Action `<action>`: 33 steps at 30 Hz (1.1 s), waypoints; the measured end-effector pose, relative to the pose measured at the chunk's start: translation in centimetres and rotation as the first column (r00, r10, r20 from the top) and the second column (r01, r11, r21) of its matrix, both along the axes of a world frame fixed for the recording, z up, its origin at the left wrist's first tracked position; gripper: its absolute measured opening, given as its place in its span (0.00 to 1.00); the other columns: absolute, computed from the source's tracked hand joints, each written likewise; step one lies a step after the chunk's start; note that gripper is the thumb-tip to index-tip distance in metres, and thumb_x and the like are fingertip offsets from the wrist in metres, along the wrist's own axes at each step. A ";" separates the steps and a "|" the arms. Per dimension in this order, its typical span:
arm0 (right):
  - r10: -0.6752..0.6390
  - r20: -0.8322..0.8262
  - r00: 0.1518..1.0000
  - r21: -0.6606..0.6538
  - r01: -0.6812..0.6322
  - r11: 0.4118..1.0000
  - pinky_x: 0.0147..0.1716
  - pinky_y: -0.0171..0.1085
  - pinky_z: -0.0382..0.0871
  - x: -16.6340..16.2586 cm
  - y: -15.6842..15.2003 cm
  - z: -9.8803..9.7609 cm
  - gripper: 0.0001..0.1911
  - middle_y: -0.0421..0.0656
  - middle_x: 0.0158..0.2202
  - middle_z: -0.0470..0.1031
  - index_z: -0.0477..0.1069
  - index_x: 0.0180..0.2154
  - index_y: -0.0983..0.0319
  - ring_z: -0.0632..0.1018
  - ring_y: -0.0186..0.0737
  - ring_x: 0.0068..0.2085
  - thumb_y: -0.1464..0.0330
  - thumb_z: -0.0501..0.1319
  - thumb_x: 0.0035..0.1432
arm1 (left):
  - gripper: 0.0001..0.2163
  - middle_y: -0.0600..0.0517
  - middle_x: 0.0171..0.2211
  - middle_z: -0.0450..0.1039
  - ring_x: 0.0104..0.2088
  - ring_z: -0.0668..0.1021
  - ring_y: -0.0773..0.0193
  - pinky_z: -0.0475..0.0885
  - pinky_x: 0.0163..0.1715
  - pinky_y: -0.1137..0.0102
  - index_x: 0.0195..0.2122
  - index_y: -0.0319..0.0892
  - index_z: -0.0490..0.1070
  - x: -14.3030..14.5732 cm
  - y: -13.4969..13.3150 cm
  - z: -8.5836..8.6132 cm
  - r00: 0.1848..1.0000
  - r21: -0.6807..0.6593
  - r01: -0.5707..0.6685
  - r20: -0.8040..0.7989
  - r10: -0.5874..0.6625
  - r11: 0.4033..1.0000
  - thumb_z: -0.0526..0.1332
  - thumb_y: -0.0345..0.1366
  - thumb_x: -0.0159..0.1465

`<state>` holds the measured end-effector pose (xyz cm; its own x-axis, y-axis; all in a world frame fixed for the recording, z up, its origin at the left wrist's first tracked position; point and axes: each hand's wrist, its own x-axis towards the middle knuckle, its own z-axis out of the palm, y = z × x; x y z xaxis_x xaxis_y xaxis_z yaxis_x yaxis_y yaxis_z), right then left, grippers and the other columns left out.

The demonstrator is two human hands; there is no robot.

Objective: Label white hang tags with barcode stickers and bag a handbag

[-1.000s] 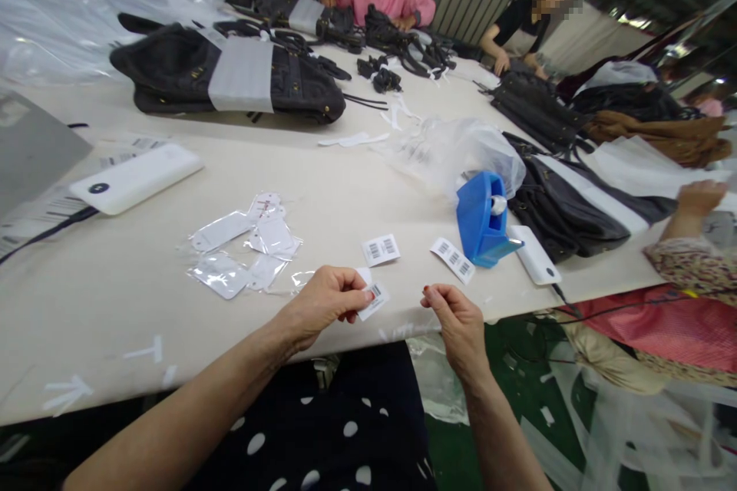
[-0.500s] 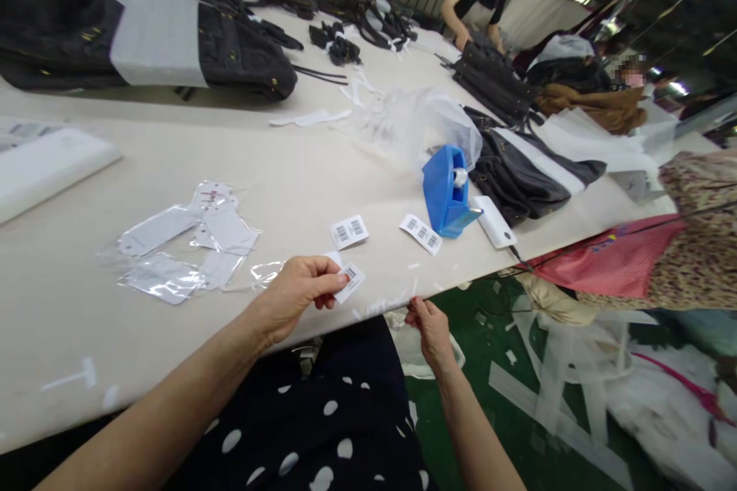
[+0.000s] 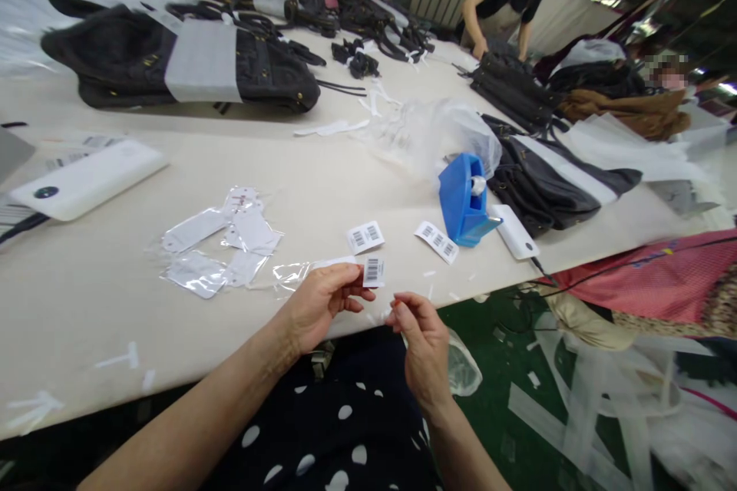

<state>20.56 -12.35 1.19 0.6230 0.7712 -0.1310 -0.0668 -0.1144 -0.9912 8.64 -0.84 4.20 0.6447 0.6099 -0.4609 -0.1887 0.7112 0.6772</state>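
My left hand pinches a small white barcode label above the table's front edge, its printed side facing up. To its right, my right hand has thumb and fingers pressed together; whatever may be between them is too small to make out. The two hands are a short gap apart. Behind them lie a two-barcode label and a label strip with several barcodes. Left of my left hand is a group of white hang tags in clear plastic sleeves.
A blue tape dispenser stands beside a white power bank with a cable. Another white device lies at left. Dark bags wrapped in pale bands, such as this bag, lie behind, with crumpled plastic. Two people work across the table.
My left hand has turned the label more upright toward me. My right hand has risen from the table edge and come closer to it. The view has shifted left.
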 end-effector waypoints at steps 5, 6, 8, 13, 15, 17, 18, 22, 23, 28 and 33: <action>0.010 -0.235 0.972 0.056 0.003 0.998 0.26 0.31 0.60 -1.7 2.8 0.5 0.11 0.37 0.25 0.70 0.70 0.32 0.63 0.67 0.28 0.24 0.62 0.64 0.50 | 0.09 0.49 0.30 0.71 0.28 0.73 0.68 0.65 0.23 0.76 0.31 0.34 0.72 -0.1 -0.6 -0.1 1.000 0.039 -0.014 0.017 0.013 0.999 0.62 0.35 0.54; 0.010 -0.253 0.967 0.063 0.006 0.998 0.25 0.30 0.59 -1.8 3.0 0.4 0.11 0.36 0.24 0.69 0.70 0.31 0.63 0.66 0.28 0.24 0.63 0.64 0.49 | 0.08 0.49 0.30 0.71 0.28 0.72 0.68 0.65 0.23 0.76 0.31 0.34 0.73 -0.2 -0.7 -0.2 1.000 0.040 -0.019 0.016 0.018 0.999 0.62 0.35 0.53; 0.023 -0.279 0.960 0.072 -0.003 0.997 0.25 0.30 0.57 -1.8 3.1 0.4 0.10 0.35 0.21 0.68 0.70 0.30 0.63 0.65 0.28 0.23 0.63 0.64 0.49 | 0.09 0.49 0.30 0.70 0.28 0.72 0.69 0.64 0.22 0.77 0.31 0.34 0.73 -0.3 -0.7 -0.3 1.000 0.042 -0.028 0.010 0.028 0.999 0.62 0.35 0.53; 0.061 -0.353 0.934 0.032 -0.054 0.998 0.23 0.30 0.54 -2.0 2.5 0.1 0.09 0.35 0.18 0.66 0.69 0.27 0.64 0.63 0.27 0.21 0.64 0.64 0.49 | 0.08 0.49 0.27 0.69 0.28 0.71 0.68 0.64 0.23 0.76 0.27 0.33 0.73 0.0 -0.9 -0.7 0.996 0.063 -0.083 -0.039 0.086 0.995 0.63 0.35 0.51; 0.059 -0.367 0.928 0.012 -0.058 0.998 0.23 0.30 0.54 -2.1 2.1 -0.2 0.10 0.35 0.18 0.66 0.68 0.26 0.64 0.63 0.27 0.21 0.64 0.64 0.49 | 0.07 0.50 0.26 0.69 0.27 0.71 0.68 0.63 0.22 0.76 0.26 0.34 0.72 0.3 -0.9 -0.8 0.993 0.050 -0.112 -0.040 0.114 0.992 0.64 0.34 0.50; 0.063 -0.367 0.928 -0.007 -0.071 0.997 0.23 0.30 0.53 -2.0 1.3 -0.5 0.10 0.35 0.18 0.66 0.68 0.27 0.63 0.63 0.27 0.21 0.63 0.64 0.50 | 0.07 0.51 0.25 0.68 0.27 0.71 0.68 0.63 0.22 0.76 0.26 0.34 0.72 0.4 -0.8 -0.8 0.988 0.041 -0.151 -0.035 0.152 0.988 0.66 0.34 0.49; 0.070 -0.357 0.931 -0.020 -0.083 0.996 0.23 0.30 0.53 -1.7 0.9 -0.7 0.10 0.35 0.18 0.65 0.68 0.27 0.63 0.62 0.27 0.21 0.63 0.63 0.50 | 0.08 0.51 0.25 0.68 0.26 0.72 0.68 0.63 0.22 0.76 0.26 0.35 0.72 0.4 -0.6 -0.8 0.986 0.041 -0.166 -0.029 0.167 0.985 0.66 0.34 0.48; 0.032 -0.209 0.977 -0.100 -0.054 0.994 0.24 0.31 0.55 0.0 -1.1 -1.9 0.12 0.35 0.18 0.65 0.67 0.26 0.63 0.63 0.28 0.22 0.61 0.62 0.51 | 0.08 0.51 0.26 0.69 0.25 0.72 0.69 0.62 0.22 0.76 0.26 0.34 0.72 0.0 0.0 -0.9 0.981 0.050 -0.191 -0.020 0.192 0.980 0.66 0.35 0.49; -0.018 -0.155 0.988 -0.121 -0.001 0.993 0.24 0.31 0.55 0.6 -1.5 -2.4 0.12 0.35 0.18 0.65 0.67 0.26 0.63 0.63 0.28 0.22 0.60 0.62 0.51 | 0.08 0.51 0.25 0.69 0.24 0.71 0.70 0.62 0.21 0.76 0.26 0.34 0.72 -0.2 0.1 -1.0 0.980 0.056 -0.197 -0.027 0.199 0.979 0.66 0.35 0.49; -0.266 0.114 0.957 -0.213 0.285 0.935 0.23 0.32 0.55 2.7 -2.2 -5.3 0.16 0.34 0.15 0.63 0.66 0.22 0.64 0.63 0.29 0.20 0.57 0.64 0.47 | 0.08 0.52 0.21 0.69 0.22 0.70 0.71 0.61 0.21 0.76 0.26 0.35 0.72 -0.4 -0.1 -1.6 0.980 0.091 -0.181 -0.072 0.188 0.979 0.65 0.35 0.50; -0.313 -0.212 0.926 -0.148 0.286 0.947 0.20 0.31 0.52 3.3 -1.6 -7.6 0.19 0.33 0.13 0.62 0.62 0.18 0.63 0.60 0.27 0.17 0.58 0.68 0.39 | 0.08 0.51 0.21 0.70 0.21 0.70 0.70 0.61 0.21 0.76 0.26 0.34 0.72 -0.8 0.1 -1.6 0.981 0.108 -0.169 -0.080 0.178 0.980 0.65 0.35 0.50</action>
<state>23.91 -13.94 -6.45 0.7651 0.5249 -0.3730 -0.3398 -0.1630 -0.9263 7.88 -0.76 2.65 0.4839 0.7551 -0.4422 -0.2392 0.6002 0.7632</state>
